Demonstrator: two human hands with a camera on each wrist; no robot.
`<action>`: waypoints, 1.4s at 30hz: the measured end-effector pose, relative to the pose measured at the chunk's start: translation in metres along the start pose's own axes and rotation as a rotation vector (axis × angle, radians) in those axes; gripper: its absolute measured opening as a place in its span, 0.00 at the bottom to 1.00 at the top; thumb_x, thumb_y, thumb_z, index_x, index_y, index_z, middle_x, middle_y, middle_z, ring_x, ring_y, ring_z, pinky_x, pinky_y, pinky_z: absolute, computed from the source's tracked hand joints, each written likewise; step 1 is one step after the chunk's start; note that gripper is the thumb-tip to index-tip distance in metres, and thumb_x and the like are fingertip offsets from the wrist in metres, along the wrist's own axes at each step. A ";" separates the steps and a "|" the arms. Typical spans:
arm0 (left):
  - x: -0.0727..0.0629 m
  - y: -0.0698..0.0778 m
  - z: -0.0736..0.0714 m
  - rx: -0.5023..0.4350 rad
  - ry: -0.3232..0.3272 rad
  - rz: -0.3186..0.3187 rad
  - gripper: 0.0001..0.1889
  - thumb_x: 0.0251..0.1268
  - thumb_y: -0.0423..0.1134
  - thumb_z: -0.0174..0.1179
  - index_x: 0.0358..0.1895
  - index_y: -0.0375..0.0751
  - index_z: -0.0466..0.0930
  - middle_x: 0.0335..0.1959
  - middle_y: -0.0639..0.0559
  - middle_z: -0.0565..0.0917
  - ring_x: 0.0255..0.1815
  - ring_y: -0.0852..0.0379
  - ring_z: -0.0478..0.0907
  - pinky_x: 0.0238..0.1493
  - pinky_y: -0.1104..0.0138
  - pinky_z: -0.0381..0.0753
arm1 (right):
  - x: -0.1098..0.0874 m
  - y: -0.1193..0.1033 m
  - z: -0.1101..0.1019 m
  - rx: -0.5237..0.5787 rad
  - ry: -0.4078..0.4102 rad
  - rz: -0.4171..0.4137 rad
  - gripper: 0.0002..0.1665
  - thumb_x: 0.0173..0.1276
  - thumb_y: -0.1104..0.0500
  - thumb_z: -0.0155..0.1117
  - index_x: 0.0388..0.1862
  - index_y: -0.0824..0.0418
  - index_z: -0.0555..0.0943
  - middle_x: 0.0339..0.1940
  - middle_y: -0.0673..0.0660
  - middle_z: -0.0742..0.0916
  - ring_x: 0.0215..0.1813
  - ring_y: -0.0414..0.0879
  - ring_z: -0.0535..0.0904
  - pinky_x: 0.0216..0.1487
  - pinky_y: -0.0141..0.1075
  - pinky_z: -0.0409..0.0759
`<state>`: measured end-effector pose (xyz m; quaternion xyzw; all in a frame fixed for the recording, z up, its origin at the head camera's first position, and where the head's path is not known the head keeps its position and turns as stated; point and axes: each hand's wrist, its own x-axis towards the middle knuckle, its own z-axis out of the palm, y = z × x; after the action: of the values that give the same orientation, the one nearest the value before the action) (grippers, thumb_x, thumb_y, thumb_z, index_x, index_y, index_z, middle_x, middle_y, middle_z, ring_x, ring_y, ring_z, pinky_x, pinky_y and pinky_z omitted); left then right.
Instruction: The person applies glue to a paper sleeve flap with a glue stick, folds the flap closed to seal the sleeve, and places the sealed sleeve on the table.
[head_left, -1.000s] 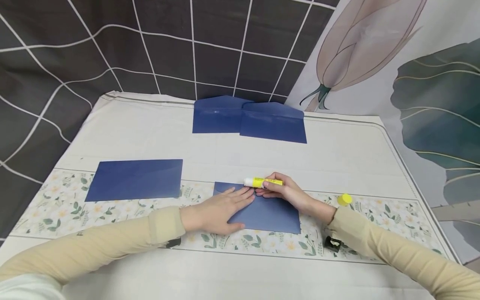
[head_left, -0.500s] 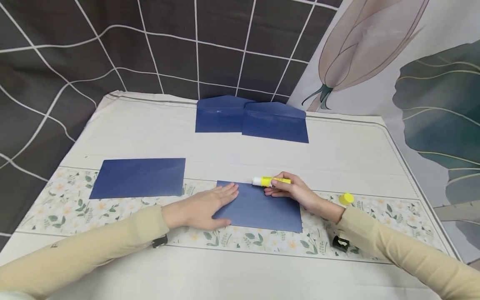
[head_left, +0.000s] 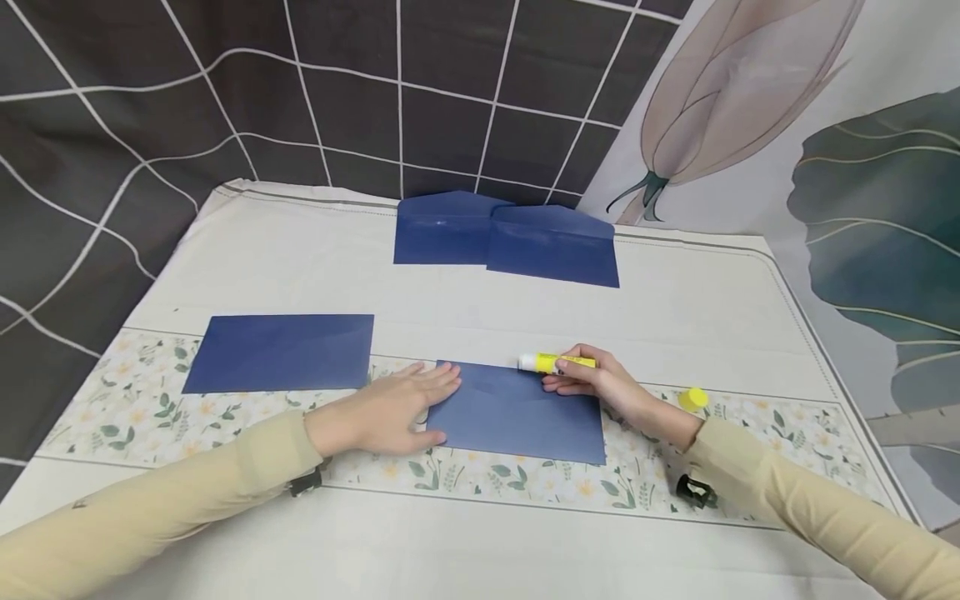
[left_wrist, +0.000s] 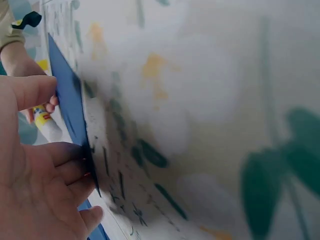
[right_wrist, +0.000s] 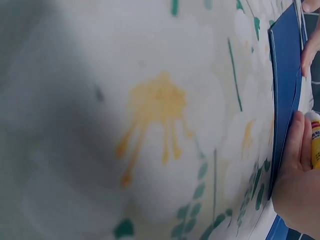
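Observation:
A dark blue envelope (head_left: pixel 517 417) lies flat on the floral strip of the tablecloth in front of me. My left hand (head_left: pixel 393 412) rests at its left edge, fingers extended, with the fingertips on the paper. In the left wrist view those fingers (left_wrist: pixel 65 162) reach over the envelope's edge (left_wrist: pixel 70 95). My right hand (head_left: pixel 603 385) holds a yellow and white glue stick (head_left: pixel 558 363) between thumb and fingers, just over the far edge of the envelope, its white end pointing left. Some of the right fingers touch the envelope in the right wrist view.
A second blue envelope (head_left: pixel 281 352) lies to the left. Two more envelopes with raised flaps, one left (head_left: pixel 442 237) and one right (head_left: pixel 555 250), overlap at the back. A yellow glue stick cap (head_left: pixel 693 398) stands right of my right hand.
My left hand has slid left across the envelope from its middle to its left edge. My right hand has shifted slightly right with the glue stick.

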<state>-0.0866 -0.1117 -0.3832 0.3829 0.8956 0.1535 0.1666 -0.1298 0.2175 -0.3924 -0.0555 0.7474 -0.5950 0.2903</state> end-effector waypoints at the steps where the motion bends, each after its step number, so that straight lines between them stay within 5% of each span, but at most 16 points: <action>1: 0.000 0.000 0.000 -0.002 0.007 0.005 0.39 0.65 0.55 0.54 0.72 0.35 0.59 0.76 0.44 0.56 0.78 0.49 0.51 0.77 0.50 0.48 | 0.000 0.000 0.000 -0.004 -0.002 -0.004 0.20 0.74 0.54 0.53 0.50 0.72 0.68 0.44 0.64 0.88 0.44 0.40 0.87 0.49 0.32 0.83; 10: -0.001 -0.001 0.000 -0.008 0.029 0.011 0.40 0.62 0.56 0.57 0.72 0.36 0.59 0.75 0.45 0.58 0.78 0.49 0.52 0.77 0.49 0.47 | -0.001 0.004 -0.001 -0.029 -0.028 -0.046 0.18 0.75 0.55 0.52 0.49 0.70 0.68 0.45 0.66 0.87 0.45 0.39 0.87 0.50 0.32 0.83; 20: 0.008 0.002 -0.006 -0.017 0.076 0.013 0.34 0.62 0.54 0.58 0.66 0.35 0.69 0.71 0.43 0.68 0.74 0.47 0.61 0.77 0.50 0.49 | -0.005 0.002 -0.014 0.006 -0.095 0.016 0.19 0.74 0.52 0.54 0.50 0.68 0.68 0.42 0.54 0.88 0.46 0.41 0.86 0.53 0.34 0.82; 32: 0.001 -0.005 -0.002 -0.032 0.059 0.026 0.36 0.63 0.55 0.57 0.70 0.36 0.65 0.75 0.45 0.61 0.76 0.49 0.57 0.77 0.48 0.49 | -0.014 0.005 -0.020 -0.051 -0.061 0.002 0.19 0.75 0.52 0.52 0.49 0.68 0.67 0.47 0.59 0.87 0.48 0.39 0.85 0.54 0.31 0.81; 42: 0.024 0.001 -0.014 0.040 0.086 0.030 0.34 0.62 0.56 0.58 0.66 0.38 0.69 0.64 0.48 0.76 0.69 0.50 0.67 0.76 0.48 0.50 | -0.015 -0.001 -0.024 0.099 -0.138 0.046 0.16 0.75 0.54 0.52 0.49 0.66 0.66 0.44 0.54 0.87 0.49 0.41 0.85 0.56 0.34 0.80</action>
<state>-0.1076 -0.0955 -0.3742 0.3928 0.8989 0.1543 0.1179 -0.1295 0.2441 -0.3832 -0.0646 0.6966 -0.6190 0.3570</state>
